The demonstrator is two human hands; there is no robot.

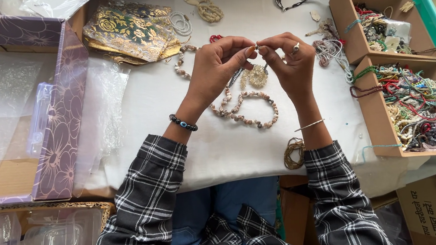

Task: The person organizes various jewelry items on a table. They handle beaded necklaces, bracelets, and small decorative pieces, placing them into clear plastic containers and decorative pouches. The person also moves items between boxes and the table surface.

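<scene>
A tiny silver clasp [256,47] is pinched between the fingertips of the left hand [218,65] and the right hand [290,59], both closed on it above the shell bracelet [247,111] on the table [221,149]. If the pinch slackens, the clasp could be dropped among the loose beads.

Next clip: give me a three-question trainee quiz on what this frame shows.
1. True or false: the left hand and right hand meet at the fingertips above the white cloth.
2. What lies on the cloth just below the hands? A) scissors B) shell bracelet C) spoon
3. Which wrist wears the dark bead band?

Key: 1 true; 2 B; 3 left.
</scene>
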